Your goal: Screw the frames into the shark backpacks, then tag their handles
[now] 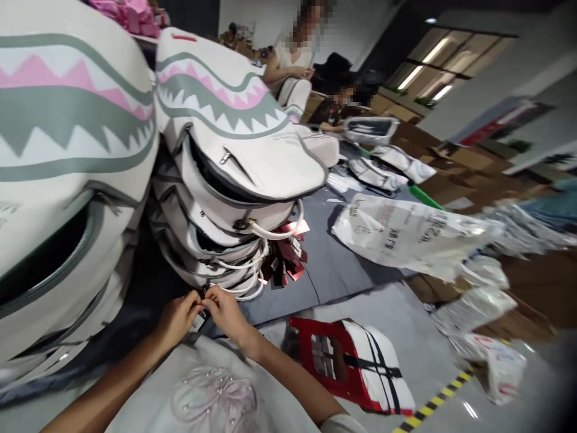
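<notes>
A stack of white backpacks [225, 138] with a grey and pink shark-mouth print stands in front of me. At its lower front edge my left hand [178, 316] and my right hand [229, 314] meet, fingertips pinched close together. A small black-and-white hang tag [197, 320] dangles just under the fingers, beside the lowest bag. Something tiny and red shows between the fingertips; its exact form is too small to make out. White loop handles [246, 288] stick out above my right hand. A bunch of dark red tags [286, 258] hangs at the stack's right side.
Another backpack stack [67, 138] rises close on the left. Clear plastic bags [410, 234] lie on the grey table [333, 282] at right. A red-framed stool [333, 361] with white padding stands on the floor. Co-workers [293, 60] are at the back, near cardboard boxes [478, 162].
</notes>
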Motion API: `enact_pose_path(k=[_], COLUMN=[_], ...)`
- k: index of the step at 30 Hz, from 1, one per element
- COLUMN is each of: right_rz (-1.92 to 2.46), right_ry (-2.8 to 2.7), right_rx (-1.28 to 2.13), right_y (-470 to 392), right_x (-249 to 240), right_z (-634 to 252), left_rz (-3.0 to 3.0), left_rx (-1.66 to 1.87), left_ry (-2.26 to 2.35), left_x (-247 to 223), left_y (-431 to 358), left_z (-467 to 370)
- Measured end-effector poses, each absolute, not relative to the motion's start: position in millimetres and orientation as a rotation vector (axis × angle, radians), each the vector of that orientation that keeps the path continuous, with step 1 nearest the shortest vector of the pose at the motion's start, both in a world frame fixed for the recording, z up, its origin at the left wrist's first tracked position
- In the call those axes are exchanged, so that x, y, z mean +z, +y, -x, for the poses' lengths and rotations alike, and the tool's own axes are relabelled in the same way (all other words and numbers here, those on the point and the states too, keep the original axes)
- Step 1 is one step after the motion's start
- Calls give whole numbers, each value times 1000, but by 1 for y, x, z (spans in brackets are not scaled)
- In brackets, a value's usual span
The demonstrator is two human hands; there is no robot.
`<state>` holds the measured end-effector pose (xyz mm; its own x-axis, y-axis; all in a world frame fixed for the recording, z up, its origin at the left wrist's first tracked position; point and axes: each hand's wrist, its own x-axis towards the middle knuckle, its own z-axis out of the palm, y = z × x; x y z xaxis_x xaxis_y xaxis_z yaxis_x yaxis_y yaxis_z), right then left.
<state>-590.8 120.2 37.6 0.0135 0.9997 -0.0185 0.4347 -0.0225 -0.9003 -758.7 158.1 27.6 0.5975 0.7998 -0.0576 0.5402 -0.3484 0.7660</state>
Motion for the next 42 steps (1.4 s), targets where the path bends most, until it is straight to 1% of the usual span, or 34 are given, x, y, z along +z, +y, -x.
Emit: enact_pose_path(k=[5, 12, 26, 33, 37, 42], right_rz=[1525, 1533, 1535, 1525, 1599, 2022], right_ry=[-1504, -1495, -1462, -1528, -1615, -1586], right_rx=[1010, 1036, 1000, 952, 854, 599], right_y=[118, 113, 110, 101, 91, 121], right_x=[34, 32, 30, 40, 44, 39], right_z=[588, 589, 585, 574, 525, 394], left_rz=[-2001, -1988, -2064, -2120, -2210, -2449], left_rx=[424, 441, 493, 567, 732, 1060], left_ry=[1105, 1093, 1033, 1072, 1076, 1000], left_x=[34, 29, 20, 16, 25, 48], left_y=[154, 149, 145, 143, 133, 112], left_z=[756, 758, 757, 751, 746, 713])
